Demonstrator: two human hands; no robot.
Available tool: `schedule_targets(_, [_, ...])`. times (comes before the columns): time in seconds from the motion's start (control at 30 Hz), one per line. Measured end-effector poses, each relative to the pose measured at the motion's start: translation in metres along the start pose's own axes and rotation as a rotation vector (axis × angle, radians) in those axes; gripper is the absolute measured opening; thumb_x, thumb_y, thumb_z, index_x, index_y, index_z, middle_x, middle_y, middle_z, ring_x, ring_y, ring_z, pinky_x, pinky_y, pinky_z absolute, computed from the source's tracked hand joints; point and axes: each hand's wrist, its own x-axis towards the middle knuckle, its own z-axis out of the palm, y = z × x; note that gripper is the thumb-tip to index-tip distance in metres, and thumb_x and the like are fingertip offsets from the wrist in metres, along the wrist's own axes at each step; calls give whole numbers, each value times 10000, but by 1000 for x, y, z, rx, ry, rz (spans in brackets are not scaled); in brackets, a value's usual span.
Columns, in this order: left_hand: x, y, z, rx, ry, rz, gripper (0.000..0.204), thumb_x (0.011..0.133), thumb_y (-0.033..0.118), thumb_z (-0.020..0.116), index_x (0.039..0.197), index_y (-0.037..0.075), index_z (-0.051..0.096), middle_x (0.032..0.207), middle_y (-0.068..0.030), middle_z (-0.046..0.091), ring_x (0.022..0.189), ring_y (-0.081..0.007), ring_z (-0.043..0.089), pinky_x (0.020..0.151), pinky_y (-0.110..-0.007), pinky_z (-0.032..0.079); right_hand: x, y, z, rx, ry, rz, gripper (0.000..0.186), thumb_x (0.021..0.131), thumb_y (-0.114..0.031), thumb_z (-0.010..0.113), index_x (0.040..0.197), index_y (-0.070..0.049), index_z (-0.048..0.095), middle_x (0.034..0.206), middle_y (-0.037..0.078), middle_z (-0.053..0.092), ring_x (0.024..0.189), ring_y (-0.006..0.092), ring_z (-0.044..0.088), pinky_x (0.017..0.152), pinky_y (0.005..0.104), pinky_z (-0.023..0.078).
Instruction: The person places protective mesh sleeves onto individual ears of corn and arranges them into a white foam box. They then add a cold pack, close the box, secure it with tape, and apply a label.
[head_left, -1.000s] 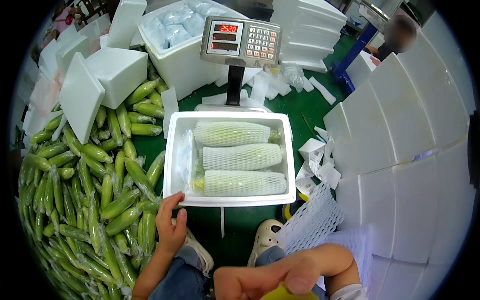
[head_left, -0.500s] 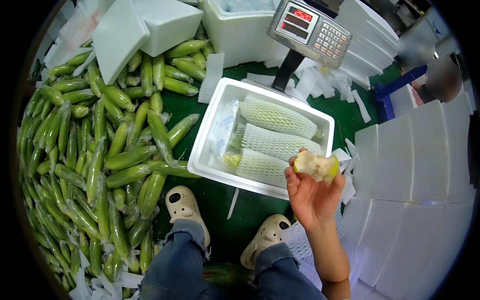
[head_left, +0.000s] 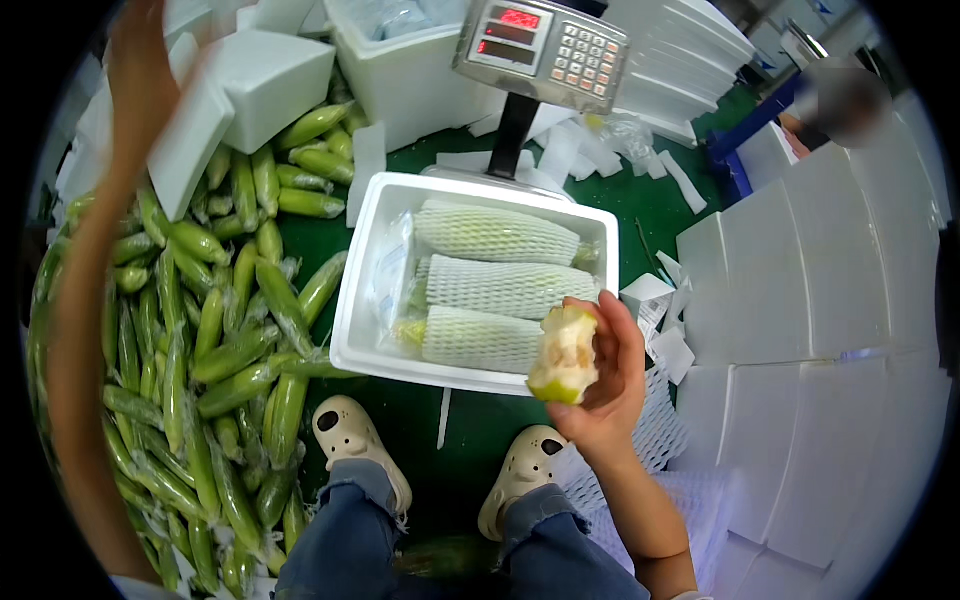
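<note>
A: In the head view, what is the room like?

B: A green floor (head_left: 410, 405), with green vegetables (head_left: 240, 355) in clear film heaped at left and stacked white boxes (head_left: 790, 290) lining the right. A scale (head_left: 545, 55) stands at centre, and in front of its post is a foam box (head_left: 350, 290) with three net-wrapped vegetables (head_left: 510, 287) lying crosswise.

A: And the eaten apple (head_left: 567, 358)?

B: It's in the right hand (head_left: 608, 400), in front of the foam box's near right corner. Its long axis runs nearly up and down the view, the green-skinned lower end leaning slightly left.

A: How are the grips?

B: The right one is curled snugly round the apple. The left hand (head_left: 140, 60) blurs at upper left, near a white lid (head_left: 190, 140); I can't tell how wide its grip is or whether it has anything.
</note>
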Motion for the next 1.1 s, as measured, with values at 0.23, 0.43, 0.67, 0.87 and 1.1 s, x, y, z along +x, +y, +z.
schedule_targets(0.23, [-210,221,-99,-570,-435,-362,850,765,127,661,1482,136,204,1497,-313,126,1379,-493,151,1087,-591,156,-11,0,-12,-93,28,-39,899,654,-82,791,1407,-23,304,1383,160,408,1246,246,454,1043,363,366])
schedule_targets(0.43, [-193,233,-112,-729,-557,-538,665,835,98,544,1419,-39,257,1484,-286,197,1359,-453,221,1104,-504,191,-15,-11,-1,759,130,404,966,679,-388,756,1423,4,281,1311,152,469,1215,293,478,1054,416,372])
schedule_targets(0.67, [-181,249,-107,-869,-543,-588,549,819,102,566,1323,-47,408,1409,-278,339,1252,-434,369,1053,-486,280,-27,8,4,1392,-107,454,945,710,-517,677,1410,2,309,1234,154,438,1111,315,470,993,390,420])
schedule_targets(0.87, [-181,250,-108,-884,-563,-640,519,816,72,560,1306,-41,433,1375,-268,385,1223,-433,406,1037,-487,305,-35,20,0,1389,-179,405,1022,661,-636,658,1391,13,360,1213,176,414,976,251,428,942,305,408])
schedule_targets(1.1, [-183,253,-106,-906,-545,-661,509,818,65,555,1302,-45,443,1366,-260,405,1220,-416,419,1035,-470,318,-28,11,-5,1285,-320,397,1133,631,-689,688,1415,8,262,1114,214,515,911,251,510,878,280,417])
